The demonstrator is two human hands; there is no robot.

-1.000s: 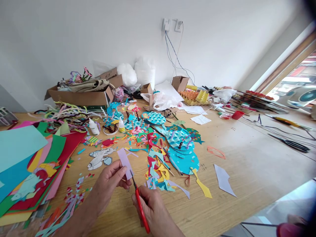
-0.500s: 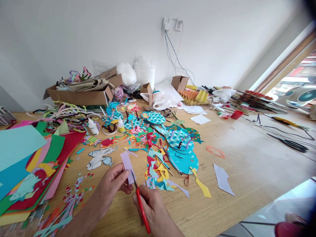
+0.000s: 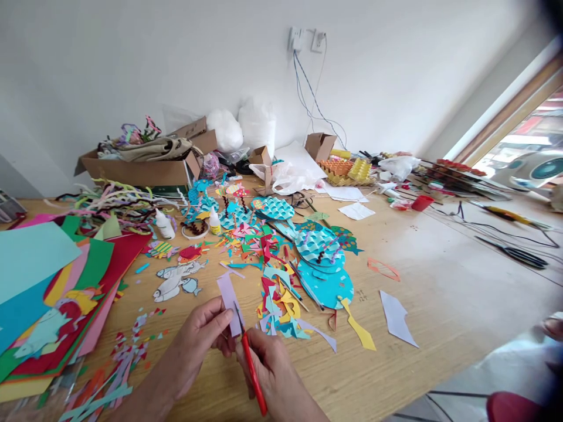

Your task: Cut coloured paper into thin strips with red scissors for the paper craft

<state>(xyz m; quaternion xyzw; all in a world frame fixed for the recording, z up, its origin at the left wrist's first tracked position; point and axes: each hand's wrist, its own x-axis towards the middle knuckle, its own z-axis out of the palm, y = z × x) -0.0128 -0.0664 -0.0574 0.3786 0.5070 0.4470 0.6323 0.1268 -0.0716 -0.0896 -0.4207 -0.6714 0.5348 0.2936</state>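
A small lavender paper strip (image 3: 227,293) is pinched between the thumb and fingers of my left hand (image 3: 206,331). My right hand (image 3: 270,363) is wrapped round red-handled scissors (image 3: 254,372), whose dark blades lie at the strip's right edge, close to my left fingertips. Both hands are over the wooden table, near its front. Just beyond them are colored paper scraps (image 3: 288,305) and cut-out paper fish in grey and white (image 3: 173,284). A lavender offcut (image 3: 396,316) lies off to the right.
Stacked colored sheets (image 3: 33,258) cover the left side. Glue bottles (image 3: 165,225), blue round paper pieces (image 3: 328,284) and pipe cleaners (image 3: 118,205) lie farther back. A cardboard box (image 3: 136,171) stands by the wall. Black scissors (image 3: 514,253) and cables are at the right.
The lavender strip and my left hand have shifted slightly down and right, toward the scissors. My right hand has hardly moved. At the right edge, part of another person has come into view.
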